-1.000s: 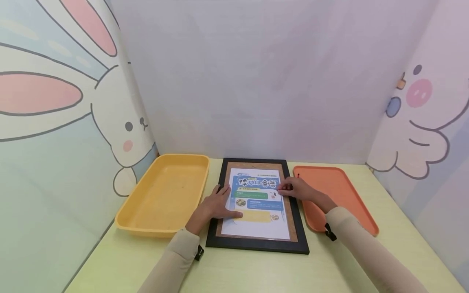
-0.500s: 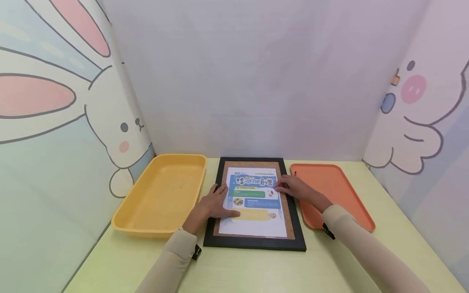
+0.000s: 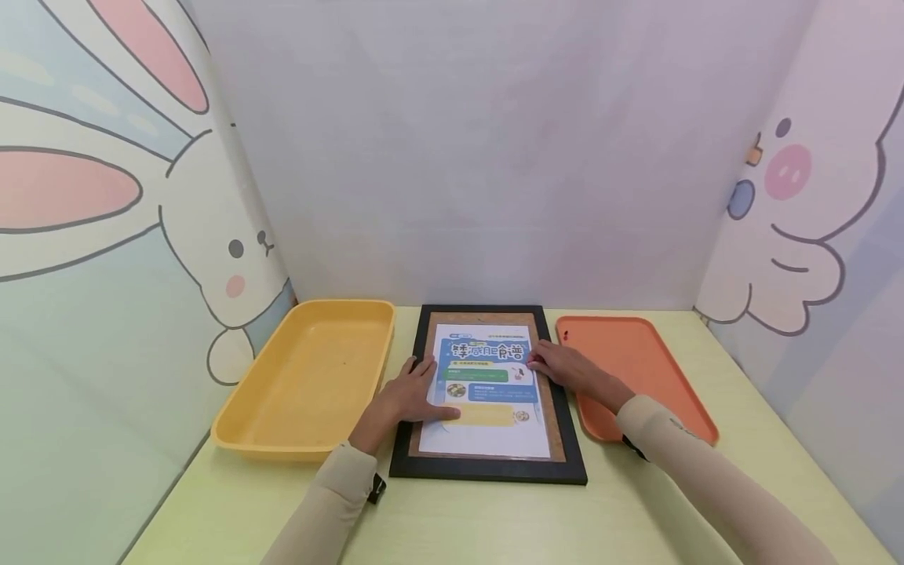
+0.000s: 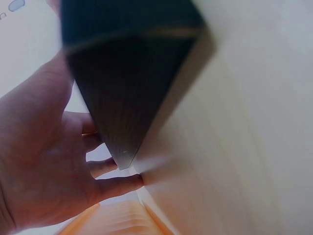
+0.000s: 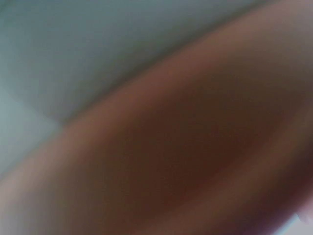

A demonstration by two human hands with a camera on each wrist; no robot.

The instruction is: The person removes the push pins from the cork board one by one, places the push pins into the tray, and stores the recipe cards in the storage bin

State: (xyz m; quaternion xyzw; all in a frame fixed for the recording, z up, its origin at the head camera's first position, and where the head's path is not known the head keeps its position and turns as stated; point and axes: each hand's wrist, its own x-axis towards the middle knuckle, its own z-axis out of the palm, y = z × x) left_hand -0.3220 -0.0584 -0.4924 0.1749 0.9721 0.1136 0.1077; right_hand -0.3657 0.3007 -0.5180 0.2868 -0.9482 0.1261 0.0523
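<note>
A printed poster sheet (image 3: 494, 439) lies on a black-framed cork board (image 3: 487, 469). My left hand (image 3: 406, 399) is spread over the left side, its thumb on the sheet's lower left and its fingers along the frame. In the left wrist view, straight fingers (image 4: 117, 186) reach past the outer side of the black frame (image 4: 122, 93). My right hand (image 3: 565, 367) pinches a small red push pin, mostly hidden by the fingertips, at the sheet's upper right edge. Blurred skin fills most of the right wrist view.
A deep yellow tray (image 3: 240, 416) stands left of the board. On the right, a flat orange tray (image 3: 636, 353) sits partly under my right forearm, with small red pins (image 3: 566, 335) near its far left corner. Behind the table (image 3: 452, 526) rises a pale wall.
The head view has shifted slightly, so everything sits a little further left. Both hands keep their places on the board, the right fingertips still at the sheet's right edge.
</note>
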